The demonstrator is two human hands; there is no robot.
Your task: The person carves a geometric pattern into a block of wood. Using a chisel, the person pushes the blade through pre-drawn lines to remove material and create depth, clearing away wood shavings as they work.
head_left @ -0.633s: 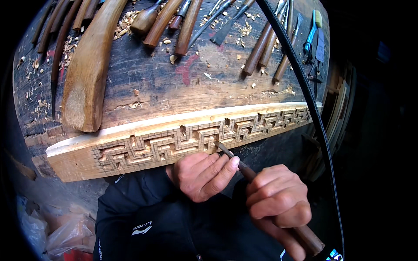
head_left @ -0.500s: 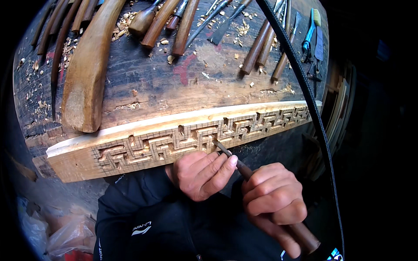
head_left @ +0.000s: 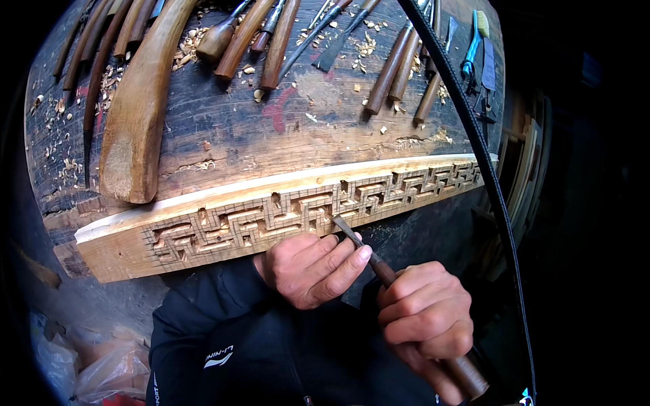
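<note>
A long pale board (head_left: pixel 118 260) with a carved, gridded fretwork band lies along the front of the workbench. My left hand (head_left: pixel 315 271) is closed at the board's lower edge, its fingertips against the blade of a chisel (head_left: pixel 352 231). The blade's tip rests on the carving near the middle of the band. My right hand (head_left: pixel 423 318) is wrapped round the chisel's wooden handle, whose butt sticks out below the fist.
The scarred workbench (head_left: pixel 257 135) holds a wooden mallet (head_left: pixel 132 135), several chisels (head_left: pixel 240 47), a blue brush (head_left: pixel 472 54) and wood shavings. A black braided cord (head_left: pixel 501 210) crosses the right side. Plastic sheeting (head_left: pixel 101 372) lies at lower left, planks (head_left: pixel 527 169) at right.
My right hand has shifted slightly left with the chisel handle, and my left hand has moved very little. The bench's far side appears slightly shifted as the view moved.
</note>
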